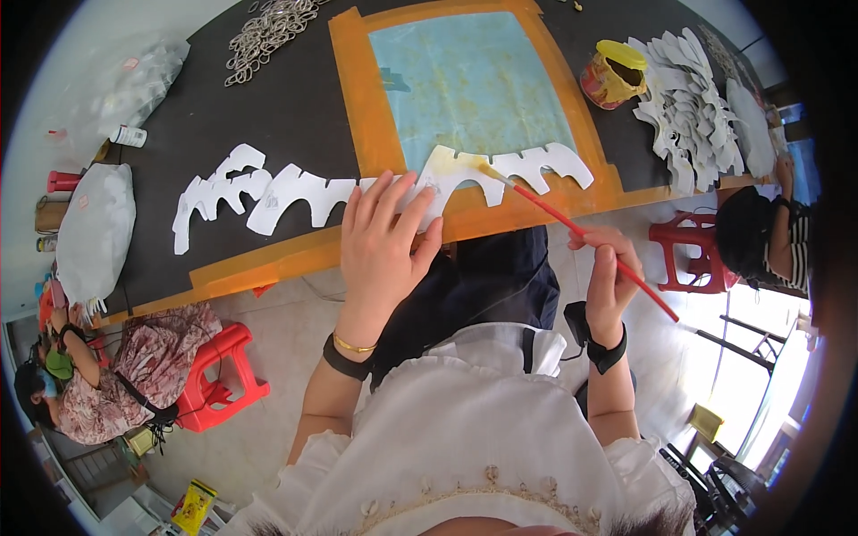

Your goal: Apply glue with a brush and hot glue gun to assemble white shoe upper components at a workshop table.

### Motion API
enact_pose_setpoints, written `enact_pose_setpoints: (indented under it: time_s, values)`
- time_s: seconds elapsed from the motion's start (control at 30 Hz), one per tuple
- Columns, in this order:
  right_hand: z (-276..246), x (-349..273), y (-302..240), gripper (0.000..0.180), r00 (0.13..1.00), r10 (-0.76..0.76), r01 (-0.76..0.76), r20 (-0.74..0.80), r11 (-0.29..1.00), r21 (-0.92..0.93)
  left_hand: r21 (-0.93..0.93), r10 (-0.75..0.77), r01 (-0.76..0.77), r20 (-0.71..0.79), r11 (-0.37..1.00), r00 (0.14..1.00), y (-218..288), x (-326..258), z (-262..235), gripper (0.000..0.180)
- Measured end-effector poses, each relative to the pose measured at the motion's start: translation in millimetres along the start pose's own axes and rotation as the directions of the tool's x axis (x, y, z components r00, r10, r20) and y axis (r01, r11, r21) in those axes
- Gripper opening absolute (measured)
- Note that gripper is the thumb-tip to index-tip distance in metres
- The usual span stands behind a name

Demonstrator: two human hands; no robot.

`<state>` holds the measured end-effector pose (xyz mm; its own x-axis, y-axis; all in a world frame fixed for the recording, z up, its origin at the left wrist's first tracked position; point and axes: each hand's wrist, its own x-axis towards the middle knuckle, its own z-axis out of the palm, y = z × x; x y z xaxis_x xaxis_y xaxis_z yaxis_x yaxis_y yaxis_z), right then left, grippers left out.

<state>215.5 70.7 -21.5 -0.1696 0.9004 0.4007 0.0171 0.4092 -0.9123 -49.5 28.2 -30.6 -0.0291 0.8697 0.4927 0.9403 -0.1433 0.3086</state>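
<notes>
My left hand (386, 246) lies flat, fingers spread, on a white cut-out piece (465, 174) at the table's near edge. My right hand (609, 277) grips a red-handled brush (581, 234) whose bristle tip touches that same piece near its top edge. The piece rests on an orange board (357, 107) with a pale blue sheet (469, 80) in its middle. More white cut-out pieces (259, 192) lie in a row to the left on the dark table (286, 98).
A yellow-and-red glue pot (612, 76) stands at the right of the board, beside a stack of white cut-outs (693, 107). Metal rings (268, 31) lie at the back. People sit at left (89, 384) and right (760, 237) by red stools (219, 375).
</notes>
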Motion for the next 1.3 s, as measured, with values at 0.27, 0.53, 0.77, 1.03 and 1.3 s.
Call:
enact_pose_setpoints:
  time_s: [0.27,0.53,0.77,1.03,1.3]
  values:
    - [16.3,3.2,5.0,0.020,0.993,0.114,-0.114,0.039,0.993,-0.013,0.019,0.002,-0.002,0.002,1.000,1.000,-1.1,-1.3,0.9,0.029]
    - [16.4,3.7,11.5,0.021,0.992,0.123,-0.122,-0.018,0.991,0.057,0.017,0.007,-0.007,-0.012,1.000,1.000,-1.9,-1.1,2.6,0.030]
    - [19.4,1.6,6.7,0.020,0.992,0.129,-0.129,0.011,0.985,0.118,0.009,-0.002,0.002,-0.007,1.000,1.000,-1.2,-1.2,1.0,0.030]
    - [43.3,8.1,6.3,0.018,0.995,0.088,-0.086,0.039,0.996,-0.028,0.020,-0.008,0.008,-0.004,1.000,1.000,-1.6,-2.2,1.9,0.030]
    - [39.3,7.2,1.5,0.017,0.995,0.069,-0.068,0.077,0.998,-0.012,0.018,-0.006,0.006,-0.003,1.000,1.000,-2.4,-3.0,2.5,0.030]
